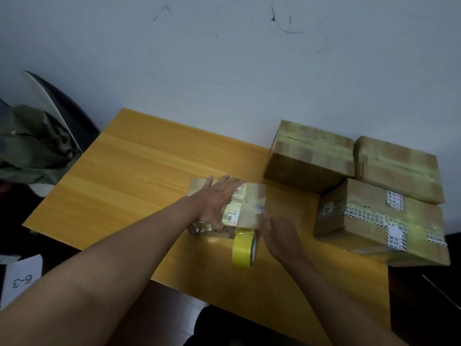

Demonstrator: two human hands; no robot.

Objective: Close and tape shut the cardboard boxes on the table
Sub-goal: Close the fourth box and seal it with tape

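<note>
Yellow table (139, 171) bears four boxes (309, 156), one tape roll (244, 248).

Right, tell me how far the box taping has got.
Done: three boxes at the table's right look closed and taped. In hand: the left hand presses flat on the small box; the right hand is beside the yellow tape roll hanging at its front. Left: finishing this strip.

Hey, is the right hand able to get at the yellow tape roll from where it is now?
Probably yes. The right hand hovers just right of the yellow tape roll, which hangs at the small box's near edge; nothing lies between them. The left hand presses the box top, clear of the roll.
</note>
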